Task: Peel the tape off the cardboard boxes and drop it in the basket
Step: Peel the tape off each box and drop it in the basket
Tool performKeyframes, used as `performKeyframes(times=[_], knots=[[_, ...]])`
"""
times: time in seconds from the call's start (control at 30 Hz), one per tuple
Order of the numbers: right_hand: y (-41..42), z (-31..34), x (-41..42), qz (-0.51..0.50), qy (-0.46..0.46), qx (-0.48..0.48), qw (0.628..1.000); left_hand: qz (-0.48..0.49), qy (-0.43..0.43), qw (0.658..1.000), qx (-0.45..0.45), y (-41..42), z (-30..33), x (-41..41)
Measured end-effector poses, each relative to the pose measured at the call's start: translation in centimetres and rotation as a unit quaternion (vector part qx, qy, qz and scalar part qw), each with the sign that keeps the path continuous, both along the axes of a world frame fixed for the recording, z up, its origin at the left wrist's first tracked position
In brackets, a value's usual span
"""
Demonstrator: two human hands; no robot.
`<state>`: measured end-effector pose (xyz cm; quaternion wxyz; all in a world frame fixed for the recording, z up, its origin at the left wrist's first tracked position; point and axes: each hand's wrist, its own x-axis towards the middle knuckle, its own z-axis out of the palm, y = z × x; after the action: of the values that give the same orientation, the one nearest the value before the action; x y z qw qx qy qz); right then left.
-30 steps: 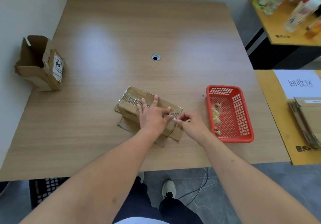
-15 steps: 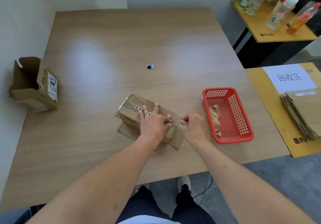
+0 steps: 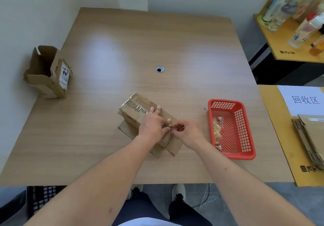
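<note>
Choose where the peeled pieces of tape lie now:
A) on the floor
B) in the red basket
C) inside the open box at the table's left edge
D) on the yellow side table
B: crumpled pieces of clear tape lie on the bottom of the red basket, to the right of the hands.

The person is wearing no sleeves over the forearms, so both arms are showing bare down to the left hand (image 3: 153,127) and the right hand (image 3: 188,132), with no rings or watch showing. Dark navy trousers are covering the legs, and black shoes with white toes are showing below the tabletop's (image 3: 157,38) edge. A strip of white garment is showing at the bottom.
</note>
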<state>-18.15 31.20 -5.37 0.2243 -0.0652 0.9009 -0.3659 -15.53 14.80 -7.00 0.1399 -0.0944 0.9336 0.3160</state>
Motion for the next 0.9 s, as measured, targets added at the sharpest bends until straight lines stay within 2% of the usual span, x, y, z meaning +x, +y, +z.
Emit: performKeyframes(times=[0.37,0.7,0.83,0.9], knots=[[0.2,0.3,-0.4,0.034,0.086,0.114,0.989,0.013,0.007,1.000,0.005,0.0,-0.5,0.3],[0.4,0.1,-0.9,0.008,0.056,0.131,0.990,0.003,0.005,1.000,0.007,0.0,-0.2,0.3],[0.8,0.4,-1.5,-0.073,0.044,0.091,0.992,-0.003,0.002,1.000,-0.005,0.2,0.2,0.5],[1.0,0.7,-1.9,-0.057,0.061,0.084,0.993,-0.002,0.005,1.000,-0.007,0.2,0.3,0.6]])
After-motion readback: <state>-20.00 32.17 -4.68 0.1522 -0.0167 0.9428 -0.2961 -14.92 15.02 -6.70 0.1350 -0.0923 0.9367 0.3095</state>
